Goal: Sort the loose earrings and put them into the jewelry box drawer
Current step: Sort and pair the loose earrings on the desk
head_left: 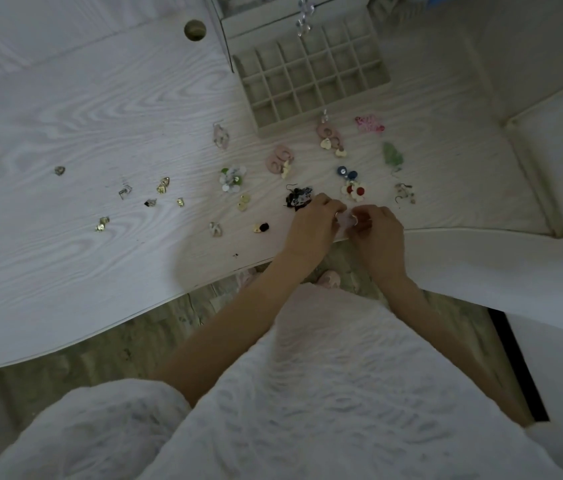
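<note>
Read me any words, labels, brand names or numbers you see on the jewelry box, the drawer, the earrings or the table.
None can be read.
Jewelry box: no label or brand shows.
Drawer: plain dividers, no numbers.
Earrings, such as the black patterned pair: markings too small and blurred to tell as text.
Table: wood grain only.
Left hand and right hand pinch a small pale piece with no writing visible.
</note>
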